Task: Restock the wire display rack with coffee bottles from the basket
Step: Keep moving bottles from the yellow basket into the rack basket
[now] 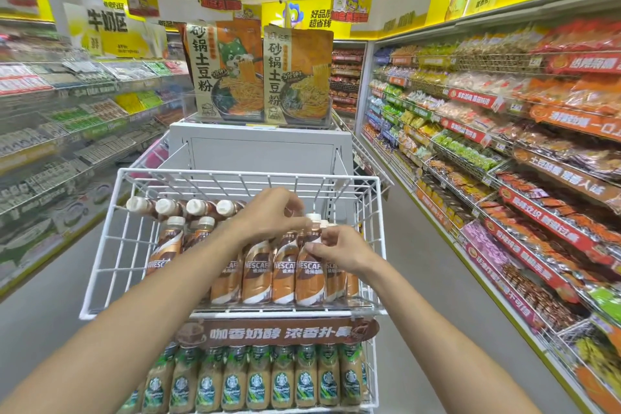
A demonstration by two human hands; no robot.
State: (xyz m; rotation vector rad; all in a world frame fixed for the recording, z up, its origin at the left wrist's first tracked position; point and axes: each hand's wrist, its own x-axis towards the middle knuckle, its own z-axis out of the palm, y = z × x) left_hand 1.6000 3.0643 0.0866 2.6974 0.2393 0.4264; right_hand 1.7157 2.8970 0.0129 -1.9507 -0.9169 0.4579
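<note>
Both bare arms reach forward into the top tier of a white wire display rack [232, 178] standing in a shop aisle. The right hand [342, 250] has its fingers and thumb pinched on the shoulder of a Nescafé coffee bottle [309, 274], just below its white cap; that bottle stands upright in the front row, towards the right of the tier. The left hand [268, 212] hovers over the same row with its fingers curled downward near the bottle's cap; whether it actually grips anything I cannot tell from here.

Other brown and cream Nescafé bottles [257, 274] stand shoulder to shoulder along the front of the tier, touching one another. Behind them, at the back left, more bottles [183, 208] lie tilted with their white caps pointing towards the rear wire wall. The left part of the tier shows bare wire.

Beneath the tier runs a brown banner [285, 333] with white Chinese lettering, and under it a lower tier is packed with upright Starbucks bottles [258, 380] in green and tan.

Beyond the rack, two large noodle packets [258, 74] stand on a white cabinet [260, 148]. Stocked snack shelves [504, 144] line the aisle to the right.
</note>
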